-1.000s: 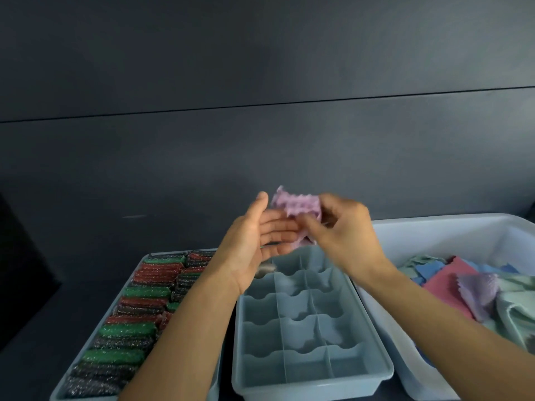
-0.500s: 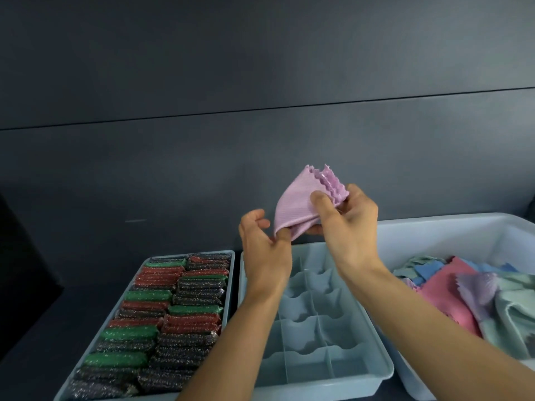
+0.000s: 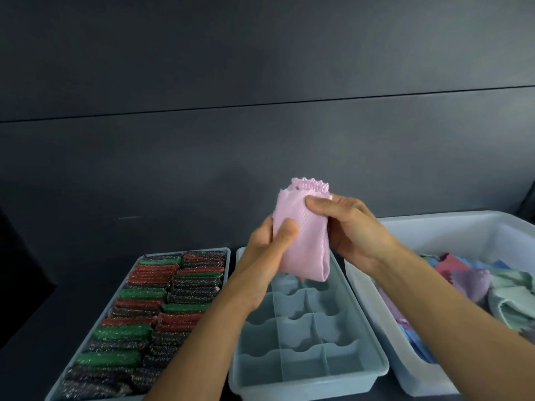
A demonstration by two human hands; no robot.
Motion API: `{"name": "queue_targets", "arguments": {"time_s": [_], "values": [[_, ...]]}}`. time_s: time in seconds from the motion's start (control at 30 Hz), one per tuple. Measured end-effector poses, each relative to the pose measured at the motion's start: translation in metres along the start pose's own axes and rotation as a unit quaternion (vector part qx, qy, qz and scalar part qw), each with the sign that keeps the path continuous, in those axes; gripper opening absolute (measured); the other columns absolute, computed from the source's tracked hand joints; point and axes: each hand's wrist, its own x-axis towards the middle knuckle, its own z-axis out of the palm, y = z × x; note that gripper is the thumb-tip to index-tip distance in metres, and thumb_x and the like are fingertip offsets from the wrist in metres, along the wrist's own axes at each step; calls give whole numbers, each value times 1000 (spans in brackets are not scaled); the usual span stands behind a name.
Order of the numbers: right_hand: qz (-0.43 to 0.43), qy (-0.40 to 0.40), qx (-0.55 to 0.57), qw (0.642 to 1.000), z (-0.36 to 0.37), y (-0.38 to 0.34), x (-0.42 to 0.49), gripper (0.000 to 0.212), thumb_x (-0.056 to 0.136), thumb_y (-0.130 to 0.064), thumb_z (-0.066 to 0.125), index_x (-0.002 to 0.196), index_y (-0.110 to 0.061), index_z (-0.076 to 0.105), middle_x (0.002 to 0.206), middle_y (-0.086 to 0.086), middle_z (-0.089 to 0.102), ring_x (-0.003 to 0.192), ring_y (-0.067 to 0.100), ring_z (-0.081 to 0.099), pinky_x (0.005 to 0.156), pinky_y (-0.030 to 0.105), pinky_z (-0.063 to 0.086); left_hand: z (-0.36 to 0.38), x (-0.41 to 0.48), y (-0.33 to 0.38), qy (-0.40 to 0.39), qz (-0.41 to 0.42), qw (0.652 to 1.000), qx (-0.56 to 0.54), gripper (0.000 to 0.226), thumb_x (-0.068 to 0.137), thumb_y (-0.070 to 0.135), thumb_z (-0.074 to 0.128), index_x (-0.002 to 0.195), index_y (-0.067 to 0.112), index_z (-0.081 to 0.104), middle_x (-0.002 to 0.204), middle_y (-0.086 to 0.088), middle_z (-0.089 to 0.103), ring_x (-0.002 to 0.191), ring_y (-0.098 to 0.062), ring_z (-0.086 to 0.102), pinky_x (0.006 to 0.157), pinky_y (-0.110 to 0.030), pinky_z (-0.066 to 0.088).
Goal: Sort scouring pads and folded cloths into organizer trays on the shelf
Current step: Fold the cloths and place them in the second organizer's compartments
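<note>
Because the pink cloth is soft, light and floppy, it looks best held by its folded sides. Both hands hold it up over the far end of the middle tray. The left hand has its fingers wrapped round the cloth's left side. The right hand pinches it near the top. I count one held cloth, two trays and one bin on the right. The pads on the left are too many to count.

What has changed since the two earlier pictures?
The pink cloth went from a loose bunch to a narrow fold hanging over the divided tray. The left hand, open a second ago, now grips it; the right hand holds its top. Scouring pads, tray and bin stayed put.
</note>
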Motion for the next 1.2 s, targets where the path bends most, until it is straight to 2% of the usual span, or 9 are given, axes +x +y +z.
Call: {"name": "queue_targets", "arguments": {"time_s": [0.1, 0.2, 0.3, 0.43, 0.73, 0.8, 0.97, 1.1, 1.2], "values": [[18, -17, 1, 1000, 3, 10, -1, 47, 87, -40, 63, 115, -2, 66, 115, 24, 65, 103, 35, 62, 101, 51, 45, 12, 2, 1, 86, 27, 996, 23, 40, 86, 46, 62, 111, 15, 66, 96, -5, 74, 85, -18, 72, 69, -42, 58], [35, -65, -90, 993, 3, 16, -9, 57, 81, -61, 55, 109, -13, 69, 103, 11, 72, 90, 24, 69, 68, 33, 56, 14, 5, -1, 175, 42, 983, 23, 26, 92, 38, 64, 106, 16, 68, 96, -1, 75, 88, -14, 72, 77, -36, 60], [-5, -39, -123, 992, 10, 19, -14, 25, 92, -28, 61, 104, -7, 67, 87, 12, 72, 72, 22, 65, 53, 26, 47, 15, 2, -4, 198, 40, 979, 36, 29, 100, 41, 49, 102, 16, 64, 94, -3, 72, 86, -16, 71, 76, -37, 59], [-45, -15, -64, 997, 8, 26, -10, 20, 89, -17, 62, 107, -8, 67, 89, 35, 59, 73, 35, 51, 60, 38, 39, 5, 1, -2, 152, 37, 988, -10, 25, 91, 36, 59, 99, 13, 62, 96, -18, 70, 89, -34, 69, 80, -58, 56], [-158, -56, -220, 961, 4, 25, -12, 60, 84, 22, 36, 72, -21, 76, 77, 5, 68, 66, 18, 57, 60, 25, 45, -18, -5, 4, 49, -114, 981, -149, 39, 101, 42, 33, 106, 16, 63, 85, -8, 67, 64, -18, 67, 38, -25, 44], [-178, -63, -292, 938, -1, 26, -9, 63, 79, 18, 35, 74, -29, 76, 78, -6, 64, 71, 13, 58, 66, 26, 45, -22, -5, 4, -1, -153, 979, -131, 60, 93, 61, 38, 112, 11, 67, 84, -8, 69, 65, -17, 65, 40, -26, 47], [-152, -48, -254, 954, -4, 26, -10, 48, 89, 7, 42, 93, -27, 77, 85, 2, 65, 75, 11, 59, 66, 24, 46, -31, -6, -1, 12, -112, 992, -55, 18, 92, 10, 61, 107, 7, 70, 83, -5, 72, 72, -15, 67, 49, -23, 51], [8, -71, -144, 987, -7, 32, -8, 40, 86, -52, 57, 122, -33, 60, 101, 12, 69, 84, 24, 69, 67, 34, 56, -35, -4, -6, 42, -24, 999, 3, 15, 91, 6, 64, 106, 9, 65, 90, -8, 74, 75, -21, 71, 54, -28, 55], [7, -91, -116, 989, -2, 39, -5, 24, 85, -19, 68, 109, -17, 68, 83, 21, 68, 56, 25, 63, 54, 32, 54, -39, -2, -11, 39, 4, 999, 10, 16, 88, 3, 66, 101, 12, 67, 89, -11, 71, 71, -23, 70, 57, -29, 55]]}}
